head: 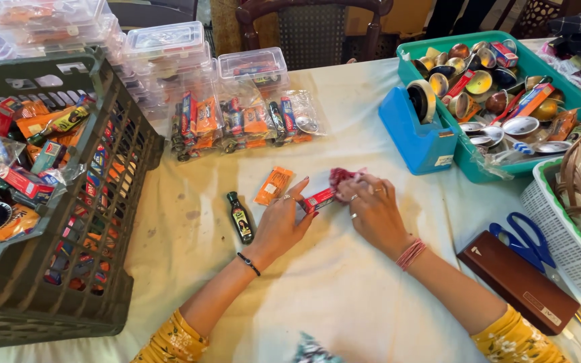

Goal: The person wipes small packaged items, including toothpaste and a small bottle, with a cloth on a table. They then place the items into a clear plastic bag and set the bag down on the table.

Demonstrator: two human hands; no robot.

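Both hands mid-counter (344, 289). Left hand (282, 222) pinches small red box (319, 199); right hand (371, 205) grips red cloth bundle (339, 177) at its 11 o'clock. Advice: steady box end, press bundle flat. Dark bottle (240, 216), orange sachet (274, 185) at 9 o'clock.

Tabletop (344, 282), pale cloth cover, stained. On it I count: dark crate (68, 282), small dark bottle (240, 216), orange sachet (274, 185), bagged packets (243, 124), blue tape dispenser (419, 131), teal tray (479, 168), white basket (559, 235), brown case (516, 281), possibly leather.
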